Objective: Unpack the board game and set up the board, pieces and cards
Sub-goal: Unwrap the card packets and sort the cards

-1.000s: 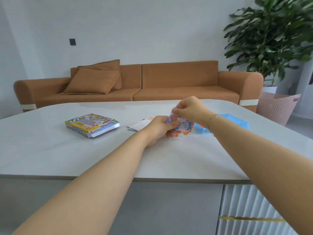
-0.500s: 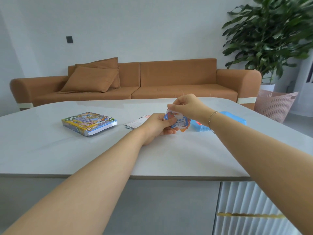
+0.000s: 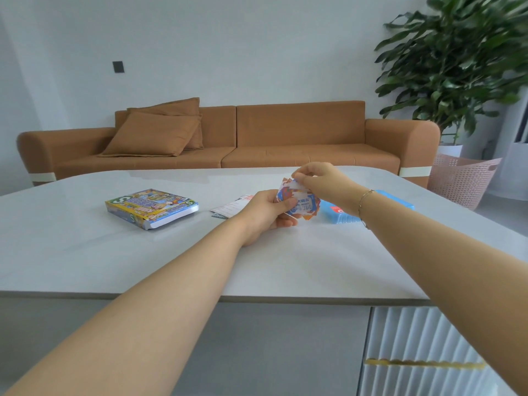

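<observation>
Table (image 3: 85, 252): pale, glossy; bears box (image 3: 151, 207), leaflet (image 3: 232, 208), blue tray (image 3: 343, 214).
Cards (image 3: 300, 201): above table, mid-right.
Left hand (image 3: 268, 214): grips cards.
Right hand (image 3: 320, 181): pinches top card.
Room: orange sofa (image 3: 257, 141), plant (image 3: 457, 61), pink basket (image 3: 463, 181).

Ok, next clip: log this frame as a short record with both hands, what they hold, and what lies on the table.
left hand: grips the cards from below
right hand: pinches the top card's upper edge
cards: held above the table, slightly fanned
box: flat on table, left of the hands
leaflet: flat, behind left hand
blue tray: on table, partly hidden behind right wrist
</observation>
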The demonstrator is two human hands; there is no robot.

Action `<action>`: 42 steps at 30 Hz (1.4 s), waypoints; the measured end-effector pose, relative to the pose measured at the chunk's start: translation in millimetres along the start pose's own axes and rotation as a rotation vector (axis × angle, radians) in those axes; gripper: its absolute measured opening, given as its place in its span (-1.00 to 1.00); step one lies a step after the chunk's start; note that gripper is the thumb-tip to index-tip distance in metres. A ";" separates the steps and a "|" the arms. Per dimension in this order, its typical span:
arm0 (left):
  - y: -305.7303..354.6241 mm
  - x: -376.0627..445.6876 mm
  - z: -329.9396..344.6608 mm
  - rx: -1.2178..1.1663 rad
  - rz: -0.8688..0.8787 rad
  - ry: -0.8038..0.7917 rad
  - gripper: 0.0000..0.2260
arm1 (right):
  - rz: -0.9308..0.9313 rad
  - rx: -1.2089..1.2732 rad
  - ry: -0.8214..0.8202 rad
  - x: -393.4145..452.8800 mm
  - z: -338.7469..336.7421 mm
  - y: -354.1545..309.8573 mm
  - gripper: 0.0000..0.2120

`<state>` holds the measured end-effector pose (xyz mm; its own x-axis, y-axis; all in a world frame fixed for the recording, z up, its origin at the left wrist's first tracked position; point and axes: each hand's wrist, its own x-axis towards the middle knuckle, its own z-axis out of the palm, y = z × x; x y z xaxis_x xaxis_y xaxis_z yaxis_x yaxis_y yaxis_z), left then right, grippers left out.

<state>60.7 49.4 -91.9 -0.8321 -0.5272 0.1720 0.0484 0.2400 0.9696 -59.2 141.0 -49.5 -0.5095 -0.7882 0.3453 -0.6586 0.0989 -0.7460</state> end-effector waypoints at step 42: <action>-9.7 14.0 -2.4 1.036 0.182 0.003 -0.76 | -0.029 -0.238 -0.024 -31.0 8.2 35.4 -0.82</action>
<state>49.9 37.7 -98.5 -0.8585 -0.4148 0.3016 -0.3246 0.8948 0.3067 -62.2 163.9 -91.3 -0.4773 -0.8066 0.3487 -0.7862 0.2147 -0.5795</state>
